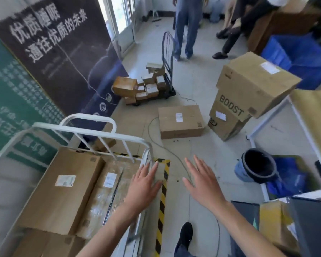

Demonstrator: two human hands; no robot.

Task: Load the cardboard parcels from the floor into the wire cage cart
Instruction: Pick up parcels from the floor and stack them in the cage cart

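My left hand (143, 184) and right hand (200, 180) are spread flat, holding nothing. The parcel (181, 121) lies far ahead on the floor, the cart (100, 135) near left. I should grip both its short sides.

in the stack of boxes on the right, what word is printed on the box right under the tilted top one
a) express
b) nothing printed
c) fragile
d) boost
d: the printed box, right under the tilted top box, shows BOOST in dark capitals on its side.
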